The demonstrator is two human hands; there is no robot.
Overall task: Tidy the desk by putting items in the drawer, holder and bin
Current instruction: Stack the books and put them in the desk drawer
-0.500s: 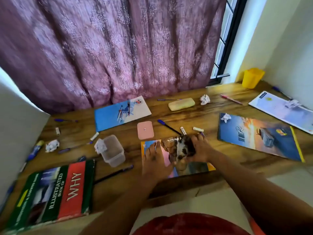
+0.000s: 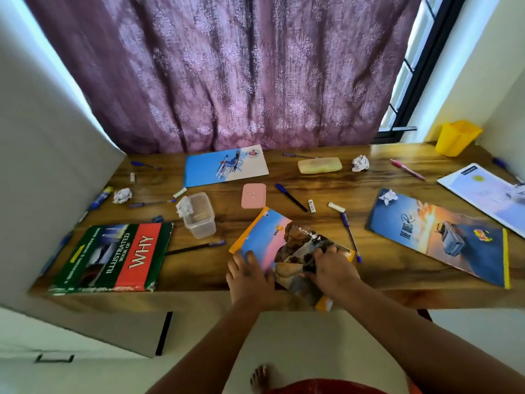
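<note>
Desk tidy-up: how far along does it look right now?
Barely started. Nothing looks put away: the yellow holder shows no pens. In hand: both the left hand and right hand rest on the orange-edged notebook at the desk's front edge. Left: pens, crumpled paper balls, the WHY book, other notebooks.

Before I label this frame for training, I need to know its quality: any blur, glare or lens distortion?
Head view: wide-angle bending bows the desk edge and the wall panel at left; daylight blows out beside the curtain and at the window; the left hand and right hand on the notebook look slightly soft; mid-desk items stay legible, like the WHY book.
</note>
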